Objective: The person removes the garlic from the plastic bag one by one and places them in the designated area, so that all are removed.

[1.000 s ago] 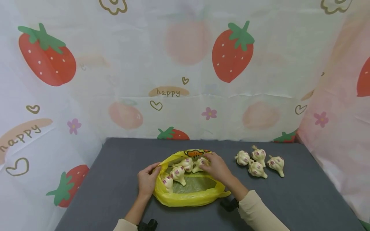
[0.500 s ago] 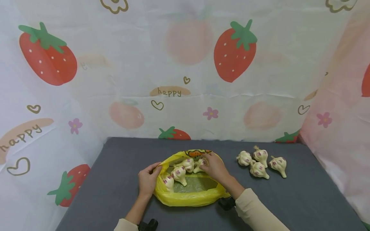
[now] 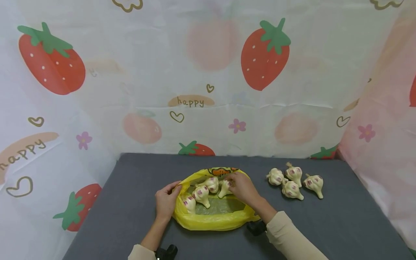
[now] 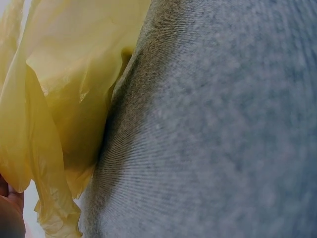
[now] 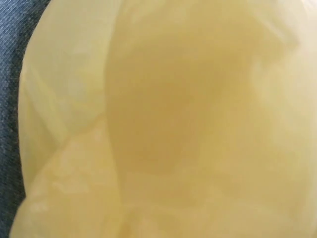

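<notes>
A yellow plastic bag [image 3: 214, 223] lies on its base with its mouth spread wide. At its left rim, my left hand [image 3: 165, 202] pinches the edge between thumb and fingers; the left wrist view catches the bag's crumpled side [image 4: 74, 119]. Inside the bag sit a garlic bulb [image 3: 189, 204] at the left, another garlic bulb [image 3: 201, 195] beside it, and a third garlic bulb [image 3: 211, 184] farther back. My right hand [image 3: 244, 188] reaches over the right rim and grips one more garlic bulb [image 3: 224, 189], whose upper part its fingers hide. Yellow film [image 5: 198, 124] fills the right wrist view.
Several garlic bulbs lie in a group at the back right, among them a garlic bulb [image 3: 313, 185] set slightly apart. The dark grey tabletop [image 3: 130, 202] ends at a strawberry-print curtain [image 3: 208, 126] behind and at both sides.
The garlic bulb in my right hand has tilted, its narrow end turning toward the front left. My left hand keeps its place on the rim. The camera view has shifted slightly.
</notes>
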{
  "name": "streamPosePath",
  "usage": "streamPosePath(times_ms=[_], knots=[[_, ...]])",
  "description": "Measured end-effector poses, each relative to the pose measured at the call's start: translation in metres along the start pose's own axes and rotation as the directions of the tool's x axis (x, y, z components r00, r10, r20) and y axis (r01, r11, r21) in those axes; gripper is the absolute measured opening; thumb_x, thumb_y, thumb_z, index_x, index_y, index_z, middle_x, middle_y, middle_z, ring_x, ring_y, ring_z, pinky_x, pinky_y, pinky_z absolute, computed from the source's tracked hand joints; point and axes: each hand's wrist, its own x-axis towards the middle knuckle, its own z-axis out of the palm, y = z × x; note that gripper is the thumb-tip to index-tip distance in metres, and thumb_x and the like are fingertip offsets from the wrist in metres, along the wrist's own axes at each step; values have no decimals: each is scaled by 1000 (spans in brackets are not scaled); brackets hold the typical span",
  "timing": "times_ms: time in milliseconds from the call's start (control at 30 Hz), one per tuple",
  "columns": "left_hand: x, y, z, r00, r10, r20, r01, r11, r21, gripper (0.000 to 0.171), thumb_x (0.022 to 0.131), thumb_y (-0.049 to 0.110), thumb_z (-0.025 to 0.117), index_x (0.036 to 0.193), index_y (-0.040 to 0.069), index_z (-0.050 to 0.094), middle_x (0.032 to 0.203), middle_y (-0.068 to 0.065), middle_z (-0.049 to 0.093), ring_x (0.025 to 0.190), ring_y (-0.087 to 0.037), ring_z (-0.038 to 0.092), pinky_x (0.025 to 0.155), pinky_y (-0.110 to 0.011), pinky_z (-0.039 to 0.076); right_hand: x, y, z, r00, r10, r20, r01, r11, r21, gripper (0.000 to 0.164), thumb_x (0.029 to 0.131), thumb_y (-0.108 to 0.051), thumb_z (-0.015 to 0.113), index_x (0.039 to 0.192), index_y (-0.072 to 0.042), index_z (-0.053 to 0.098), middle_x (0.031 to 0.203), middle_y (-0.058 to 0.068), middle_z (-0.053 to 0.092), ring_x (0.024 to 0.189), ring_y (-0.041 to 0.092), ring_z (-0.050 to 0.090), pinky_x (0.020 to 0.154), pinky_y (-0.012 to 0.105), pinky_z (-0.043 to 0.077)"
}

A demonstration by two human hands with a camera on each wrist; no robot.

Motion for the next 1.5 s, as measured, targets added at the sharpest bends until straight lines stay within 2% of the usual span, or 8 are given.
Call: streamPosePath(times_ms=[233,400,567,867,1000,1133,1300,1500], knots=[[0,0,-1,1000,-6,1,6,1000,6,18,88,3,70,103,-7,74,100,-25,72,74,2,63,64,-10,49,-2,2,0,1000,-7,-3,7,1000,12,25,83,12,58,96,-4,73,99,11,69,92,27,65,77,42,54],[0,-1,-2,1000,2,0,-2,1000,6,19,88,4,70,103,-7,74,101,-25,72,75,4,63,64,-10,50,0,-1,3,998,62,22,-61,998,-20,12,89,-6,67,100,-4,71,98,11,66,84,21,59,70,35,50],[0,-3,-1,1000,14,-1,-14,1000,5,19,88,4,70,103,-6,74,100,-25,73,75,4,63,65,-10,50,2,-5,5,993,116,38,-113,992,-60,18,87,-16,73,98,-2,70,95,11,63,77,18,55,65,31,47],[1,-3,-2,1000,16,-7,-16,1000,0,19,88,3,70,103,-7,74,100,-25,73,75,3,63,64,-10,50,1,-2,3,995,71,67,-69,997,-35,16,85,2,67,99,-2,73,104,12,66,95,27,62,77,40,54],[1,-4,-2,1000,27,-7,-27,1000,8,18,88,3,70,103,-7,74,99,-25,73,74,3,63,64,-10,50,-1,-4,2,995,87,57,-85,996,-29,14,87,-7,70,101,-2,72,106,14,66,98,28,61,79,42,54],[4,-17,0,999,30,-17,-30,1000,4,18,88,5,71,103,-5,75,99,-24,73,74,5,62,63,-9,48,-2,-7,3,984,164,66,-162,986,-35,30,89,-22,71,110,-1,69,106,14,66,92,26,62,75,40,53],[10,-43,3,999,30,-32,-30,999,-19,19,87,12,74,102,1,77,98,-20,74,73,7,61,63,-9,49,2,-7,7,969,232,88,-230,973,-34,39,88,-26,73,117,0,67,103,13,70,84,22,64,66,34,52],[11,-45,3,999,32,-34,-33,999,-22,18,86,11,74,101,1,77,97,-20,74,72,5,62,62,-11,49,2,-7,11,969,232,88,-235,971,32,40,88,-25,73,116,2,66,104,16,70,75,19,65,62,33,53]])
